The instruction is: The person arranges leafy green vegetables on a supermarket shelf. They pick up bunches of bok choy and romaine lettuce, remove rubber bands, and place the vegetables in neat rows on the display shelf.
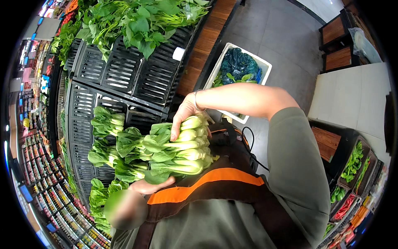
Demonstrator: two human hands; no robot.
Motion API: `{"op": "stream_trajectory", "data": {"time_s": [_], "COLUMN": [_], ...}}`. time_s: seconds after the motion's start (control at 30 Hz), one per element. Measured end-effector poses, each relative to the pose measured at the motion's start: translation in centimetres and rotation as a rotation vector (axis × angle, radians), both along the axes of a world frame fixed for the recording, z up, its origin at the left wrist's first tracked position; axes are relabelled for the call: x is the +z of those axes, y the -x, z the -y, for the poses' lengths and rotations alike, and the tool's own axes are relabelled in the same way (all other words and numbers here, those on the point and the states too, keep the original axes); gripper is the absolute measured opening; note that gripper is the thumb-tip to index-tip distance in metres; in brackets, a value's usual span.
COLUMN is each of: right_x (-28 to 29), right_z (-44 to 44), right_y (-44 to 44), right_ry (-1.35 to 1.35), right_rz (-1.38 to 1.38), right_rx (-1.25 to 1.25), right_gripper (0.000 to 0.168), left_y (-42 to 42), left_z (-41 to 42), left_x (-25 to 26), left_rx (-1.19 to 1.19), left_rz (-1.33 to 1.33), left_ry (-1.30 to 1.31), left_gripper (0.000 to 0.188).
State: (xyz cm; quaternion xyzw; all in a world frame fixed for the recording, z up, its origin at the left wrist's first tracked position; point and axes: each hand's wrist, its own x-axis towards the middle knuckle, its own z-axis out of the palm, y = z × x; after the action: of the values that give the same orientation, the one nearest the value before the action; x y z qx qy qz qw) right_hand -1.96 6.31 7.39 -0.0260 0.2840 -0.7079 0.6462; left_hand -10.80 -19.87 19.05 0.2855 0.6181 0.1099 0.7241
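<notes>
A cluster of several bok choy heads (186, 146), pale stems to the right and green leaves to the left, is held between my two hands in front of the apron. From above, my right hand (184, 116), with a bangle on its wrist, grips the stems. My left hand (152, 186) presses against the lower side of the same cluster; part of it is hidden by the leaves, and a blurred patch covers the area by its wrist. More bok choy (107, 121) lies in loose groups on the black slatted display rack (82, 124) just left of the cluster.
Leafy greens (140, 25) cover the rack's upper part, near a small white object (178, 54). A white foam box (266, 67) with dark plastic and greens stands on the floor. Vegetable baskets (357, 183) line the right; stocked shelves (53, 193) stand far left.
</notes>
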Motion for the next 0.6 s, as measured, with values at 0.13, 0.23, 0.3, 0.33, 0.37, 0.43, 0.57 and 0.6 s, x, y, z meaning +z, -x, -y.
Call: {"op": "stream_trajectory", "data": {"time_s": [0.13,0.23,0.3,0.33,0.37,0.43,0.57,0.6], "right_x": [1.3,1.6,2.1,2.3,2.6,3.0,2.7,0.4], "right_z": [0.0,0.3,0.8,1.2,1.9,2.4,2.9,3.1], "right_y": [1.0,2.2,3.1,3.5,3.9,4.1,3.5,3.6], "right_ry": [-0.124,-0.153,-0.155,-0.159,-0.162,-0.23,-0.167,-0.101], "right_rz": [-0.048,-0.045,-0.078,-0.088,-0.106,-0.117,-0.179,-0.151], "right_rx": [0.084,0.143,0.215,0.251,0.307,0.31,0.238,0.22], "right_gripper": [0.07,0.07,0.069,0.069,0.069,0.068,0.083,0.085], "left_y": [5.7,6.7,3.2,2.0,1.2,2.0,2.0,1.7], "left_z": [-0.6,-2.3,-5.9,-7.8,-8.9,-10.1,-8.8,-7.9], "left_x": [4.9,9.3,7.9,6.3,4.6,-0.3,-3.5,-4.8], "left_rx": [-0.595,-0.119,-0.308,-0.42,-0.519,-0.565,-0.227,-0.21], "left_rz": [-0.197,-0.423,-0.715,-0.749,-0.796,-0.713,-0.04,-0.017], "left_ry": [0.257,-0.197,-0.835,-0.854,-0.858,-0.786,-0.59,-0.593], "left_gripper": [0.049,0.08,0.124,0.137,0.15,0.157,0.159,0.157]}}
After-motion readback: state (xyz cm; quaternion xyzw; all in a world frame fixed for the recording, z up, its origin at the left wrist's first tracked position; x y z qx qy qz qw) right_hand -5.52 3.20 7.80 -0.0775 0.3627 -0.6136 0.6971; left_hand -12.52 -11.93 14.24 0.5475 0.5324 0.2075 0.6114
